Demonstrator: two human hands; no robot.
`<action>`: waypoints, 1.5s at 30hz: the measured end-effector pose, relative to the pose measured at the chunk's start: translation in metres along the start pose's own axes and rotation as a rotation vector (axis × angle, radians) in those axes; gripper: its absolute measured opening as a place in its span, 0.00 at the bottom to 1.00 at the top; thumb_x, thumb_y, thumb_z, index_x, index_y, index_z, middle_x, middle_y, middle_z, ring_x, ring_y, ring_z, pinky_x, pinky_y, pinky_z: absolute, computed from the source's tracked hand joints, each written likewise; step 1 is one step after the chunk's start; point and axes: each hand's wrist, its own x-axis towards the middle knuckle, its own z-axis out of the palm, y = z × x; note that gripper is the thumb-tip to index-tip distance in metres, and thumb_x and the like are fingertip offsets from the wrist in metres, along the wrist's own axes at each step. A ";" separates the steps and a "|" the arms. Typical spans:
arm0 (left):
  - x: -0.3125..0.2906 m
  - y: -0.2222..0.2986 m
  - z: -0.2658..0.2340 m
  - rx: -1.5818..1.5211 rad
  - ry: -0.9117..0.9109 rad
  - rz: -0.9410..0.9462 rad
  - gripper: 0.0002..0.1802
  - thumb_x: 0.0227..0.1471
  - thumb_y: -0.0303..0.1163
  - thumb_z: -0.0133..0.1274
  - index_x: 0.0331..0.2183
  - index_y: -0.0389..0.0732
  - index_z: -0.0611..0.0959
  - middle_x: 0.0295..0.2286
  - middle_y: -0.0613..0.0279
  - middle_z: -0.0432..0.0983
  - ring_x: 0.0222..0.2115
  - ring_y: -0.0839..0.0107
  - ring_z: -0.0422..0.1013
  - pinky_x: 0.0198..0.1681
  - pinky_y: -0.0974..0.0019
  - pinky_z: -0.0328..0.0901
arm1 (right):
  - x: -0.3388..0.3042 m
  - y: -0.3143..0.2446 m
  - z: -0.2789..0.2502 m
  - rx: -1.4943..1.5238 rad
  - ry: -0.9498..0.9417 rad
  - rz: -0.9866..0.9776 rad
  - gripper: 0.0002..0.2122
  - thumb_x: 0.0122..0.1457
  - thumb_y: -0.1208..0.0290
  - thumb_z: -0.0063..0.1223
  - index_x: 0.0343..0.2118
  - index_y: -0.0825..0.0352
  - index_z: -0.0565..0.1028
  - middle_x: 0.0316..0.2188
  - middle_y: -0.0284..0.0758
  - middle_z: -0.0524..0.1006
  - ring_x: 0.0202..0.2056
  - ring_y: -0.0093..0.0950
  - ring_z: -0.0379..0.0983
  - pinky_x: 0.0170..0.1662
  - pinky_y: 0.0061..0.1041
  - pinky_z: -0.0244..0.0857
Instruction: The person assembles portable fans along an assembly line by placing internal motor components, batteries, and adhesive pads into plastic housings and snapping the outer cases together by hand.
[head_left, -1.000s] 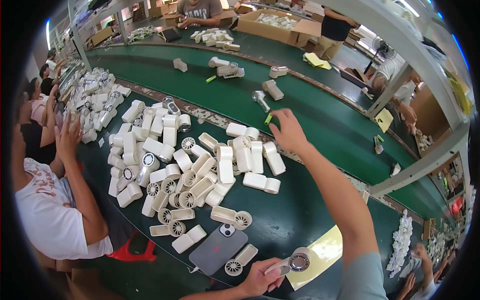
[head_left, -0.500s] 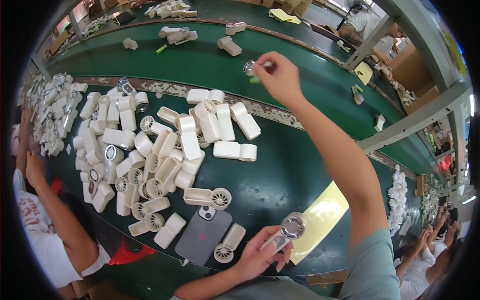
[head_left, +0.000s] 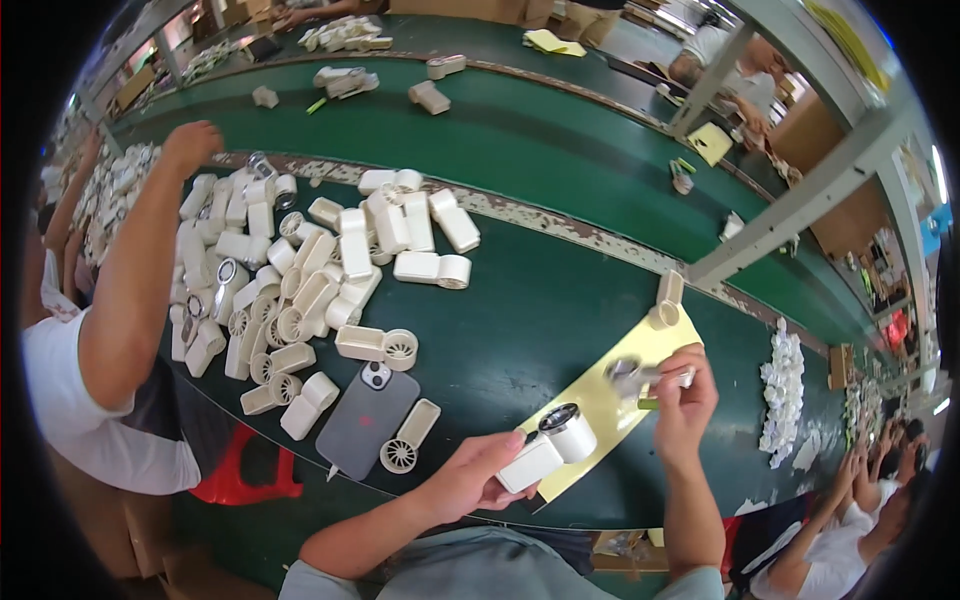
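Close to the bench's near edge, my left hand (head_left: pixel 470 474) is closed around a white handheld fan body (head_left: pixel 530 465), whose round head has a dark, silver-rimmed opening. To its right, my right hand (head_left: pixel 686 395) pinches a silver-faced fan part (head_left: pixel 627 374), smeared by motion. A small green piece (head_left: pixel 648 404) shows beneath that part, beside my fingers. Both hands are over or beside a yellow sheet (head_left: pixel 590 412) lying on the green bench. At the sheet's far end stands a white fan shell (head_left: pixel 667 299).
Left of me, many white fan shells (head_left: pixel 325 285) form a heap, with a grey phone (head_left: pixel 366 420) at its near side. A co-worker's arm (head_left: pixel 130 275) reaches over the heap's left end. Beyond the bench ledge runs a green belt (head_left: pixel 540 120); a metal post (head_left: pixel 790 210) stands at right.
My right hand has come back from over the belt to the yellow sheet with its fan part. The fan body in my left hand is turned differently. The co-worker's arm has stretched forward.
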 end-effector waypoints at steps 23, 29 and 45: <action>0.018 0.029 0.046 1.345 0.139 0.590 0.18 0.63 0.33 0.50 0.49 0.31 0.80 0.39 0.47 0.79 0.35 0.59 0.77 0.37 0.63 0.70 | -0.037 -0.014 0.009 0.567 -0.554 0.465 0.18 0.60 0.68 0.63 0.51 0.69 0.75 0.29 0.30 0.79 0.21 0.14 0.72 0.22 0.15 0.64; 0.018 0.033 0.046 1.431 0.098 0.625 0.18 0.61 0.30 0.52 0.50 0.32 0.79 0.39 0.49 0.80 0.36 0.62 0.78 0.38 0.65 0.71 | -0.036 -0.018 0.005 0.520 -0.528 0.503 0.14 0.59 0.68 0.65 0.44 0.70 0.79 0.26 0.29 0.79 0.20 0.13 0.71 0.22 0.15 0.63; 0.034 0.013 0.042 1.100 0.012 -0.074 0.22 0.60 0.36 0.57 0.50 0.33 0.73 0.28 0.60 0.77 0.27 0.78 0.72 0.30 0.70 0.65 | -0.035 -0.009 -0.003 0.405 -0.507 0.400 0.12 0.56 0.65 0.66 0.34 0.70 0.79 0.24 0.32 0.78 0.21 0.17 0.72 0.25 0.18 0.66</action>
